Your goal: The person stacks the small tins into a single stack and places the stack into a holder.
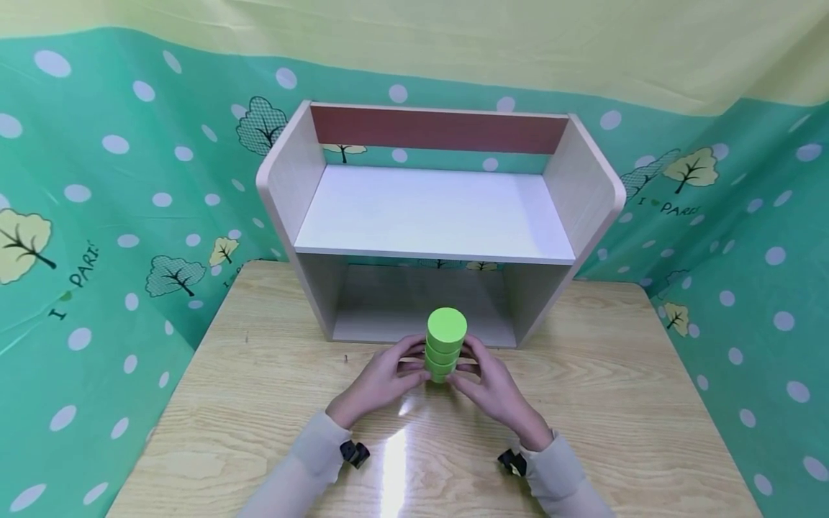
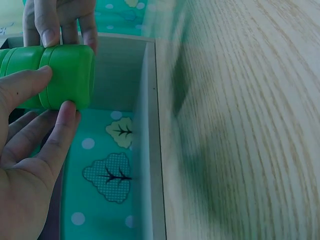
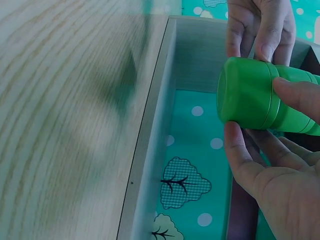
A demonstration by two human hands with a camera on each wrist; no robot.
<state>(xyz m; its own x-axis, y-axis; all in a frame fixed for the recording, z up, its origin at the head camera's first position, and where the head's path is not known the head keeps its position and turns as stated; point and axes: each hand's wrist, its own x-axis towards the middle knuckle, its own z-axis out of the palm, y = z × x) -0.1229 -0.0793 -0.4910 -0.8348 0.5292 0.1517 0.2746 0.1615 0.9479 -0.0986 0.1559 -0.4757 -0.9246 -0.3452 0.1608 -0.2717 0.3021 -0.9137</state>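
A bright green cylindrical stack point(image 1: 447, 329), marked by grooves into several round sections like stacked containers, stands upright between both hands. My left hand point(image 1: 382, 378) holds it from the left side, thumb and fingers against the green wall. From the right, my right hand point(image 1: 492, 385) holds the same stack in a mirrored grip. In the left wrist view the smooth end section point(image 2: 70, 75) shows past the left fingertips. The right wrist view shows its rounded end point(image 3: 245, 92) too. Whether the base touches the table is unclear.
A two-level shelf unit point(image 1: 434, 212) with pale boards and a reddish back strip stands just behind the hands. It rests on a wood-grain table point(image 1: 615, 381). Green dotted cloth point(image 1: 103, 288) with tree prints hangs around the back and sides.
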